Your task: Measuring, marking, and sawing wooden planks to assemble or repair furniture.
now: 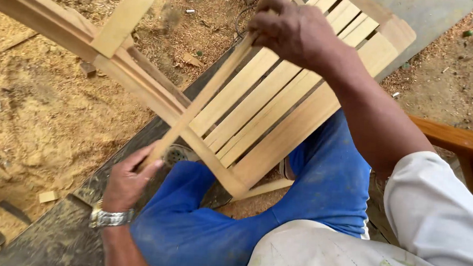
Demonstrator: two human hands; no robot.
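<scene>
A thin wooden slat (pixel 203 98) runs diagonally across a pale slatted wooden frame (pixel 282 103) that rests on my knees. My right hand (pixel 292 29) grips the slat's upper end, fingers closed over it. My left hand (pixel 130 178), with a metal watch on the wrist, holds the slat's lower end between thumb and fingers. The slat lies against the frame's side rail (pixel 141 83). My legs in blue trousers (pixel 203 224) sit under the frame.
Sawdust and wood offcuts (pixel 46 196) cover the ground at left. A dark plank (pixel 72 227) runs beneath my left hand. A varnished brown wooden piece (pixel 455 138) stands at the right. Another pale board (pixel 126 14) crosses the rail at top left.
</scene>
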